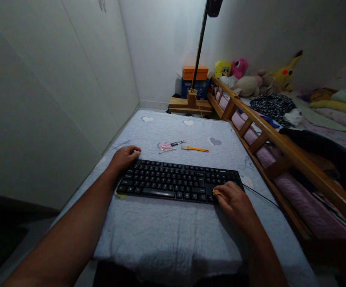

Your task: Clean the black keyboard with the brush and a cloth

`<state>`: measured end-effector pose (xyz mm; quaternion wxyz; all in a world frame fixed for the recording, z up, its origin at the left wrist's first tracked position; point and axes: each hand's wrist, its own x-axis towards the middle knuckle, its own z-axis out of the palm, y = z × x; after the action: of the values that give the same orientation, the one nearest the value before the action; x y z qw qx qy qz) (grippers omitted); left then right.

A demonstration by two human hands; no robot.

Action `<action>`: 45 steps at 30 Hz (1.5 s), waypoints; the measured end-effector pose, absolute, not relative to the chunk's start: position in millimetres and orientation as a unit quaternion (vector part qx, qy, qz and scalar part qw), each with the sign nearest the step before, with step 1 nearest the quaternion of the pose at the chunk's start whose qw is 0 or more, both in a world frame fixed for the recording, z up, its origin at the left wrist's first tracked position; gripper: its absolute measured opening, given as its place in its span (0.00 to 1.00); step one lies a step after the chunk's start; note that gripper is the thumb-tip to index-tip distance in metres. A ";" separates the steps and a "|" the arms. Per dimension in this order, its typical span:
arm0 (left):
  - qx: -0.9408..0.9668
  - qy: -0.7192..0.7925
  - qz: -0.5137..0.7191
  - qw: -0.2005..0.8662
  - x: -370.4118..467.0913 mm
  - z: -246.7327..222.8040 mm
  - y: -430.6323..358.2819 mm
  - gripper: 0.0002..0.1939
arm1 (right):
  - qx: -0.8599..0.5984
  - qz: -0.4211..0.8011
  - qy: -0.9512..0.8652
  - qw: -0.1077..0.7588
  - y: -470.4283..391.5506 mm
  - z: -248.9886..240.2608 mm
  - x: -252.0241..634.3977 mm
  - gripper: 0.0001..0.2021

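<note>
A black keyboard [163, 179] lies flat across the light blue cover. My left hand [125, 156] is at its far left corner, with the fingers curled together and the thumb against the edge. Over the number pad at the right end is my right hand [232, 197]. It pinches a small crumpled orange-yellow cloth [220, 194] that touches the keys; most of the number pad is hidden beneath the hand. Beyond the keyboard lie a brush [195, 149] with a yellow handle, a thin tool [177, 143] with a black grip, and a slim pale stick [167, 151].
The keyboard cable [262, 195] runs right towards a wooden bed rail [268, 129]. A bit of yellow [120, 195] shows under the keyboard's near left corner. White cabinet doors [59, 79] stand at left. Behind are a pole on a wooden base [189, 104] and boxes [194, 73].
</note>
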<state>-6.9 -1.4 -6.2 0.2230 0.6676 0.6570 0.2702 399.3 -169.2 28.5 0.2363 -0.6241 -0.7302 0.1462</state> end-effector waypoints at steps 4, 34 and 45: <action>0.668 0.656 0.268 0.229 -7.1 -5.7 -1.0 0.24 | -0.624 0.137 -0.730 0.241 -166.8 21.6 401.6 0.10; 0.658 0.662 0.271 0.236 -5.3 -4.0 -3.3 0.24 | -0.591 0.164 -0.766 0.192 -172.7 30.3 386.9 0.08; 0.657 0.662 0.269 0.238 -5.9 -3.9 -2.4 0.24 | -0.555 0.235 -0.751 0.272 -159.5 36.6 386.7 0.08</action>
<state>-5.9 -2.4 -3.9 0.2382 0.6573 0.6623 0.2694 386.7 -159.5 36.6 0.2721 -0.5545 -0.7505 0.2350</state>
